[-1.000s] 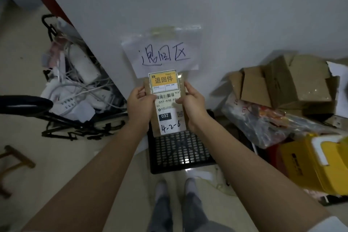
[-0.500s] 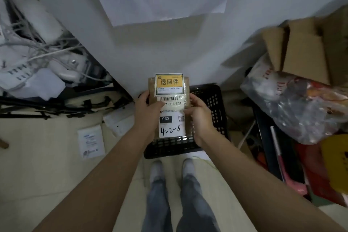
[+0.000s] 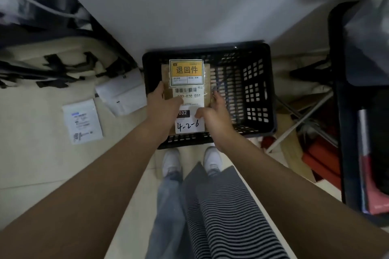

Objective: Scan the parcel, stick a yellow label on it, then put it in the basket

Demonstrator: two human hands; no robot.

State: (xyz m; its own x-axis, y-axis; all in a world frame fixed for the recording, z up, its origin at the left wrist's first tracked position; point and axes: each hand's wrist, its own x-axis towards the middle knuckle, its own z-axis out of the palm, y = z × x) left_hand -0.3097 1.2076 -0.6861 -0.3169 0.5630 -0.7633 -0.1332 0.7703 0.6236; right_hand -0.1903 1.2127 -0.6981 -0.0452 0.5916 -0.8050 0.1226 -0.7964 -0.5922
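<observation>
A flat brown parcel carries a yellow label at its top, a white barcode label and a white slip marked 4-2-6. I hold it flat over the left half of the black plastic basket on the floor against the wall. My left hand grips the parcel's left edge, thumb across the barcode label. My right hand holds the right edge near the bottom, its fingers partly loosened. The basket's mesh bottom looks bare.
Two white packets lie on the tiled floor left of the basket. Black frames and cables clutter the far left. A dark bin with red items stands at the right, white rods beside it. My shoes stand just before the basket.
I have bent down and lowered the parcel from in front of the wall sign to just over the basket. The view now looks straight down, and my right fingers have loosened.
</observation>
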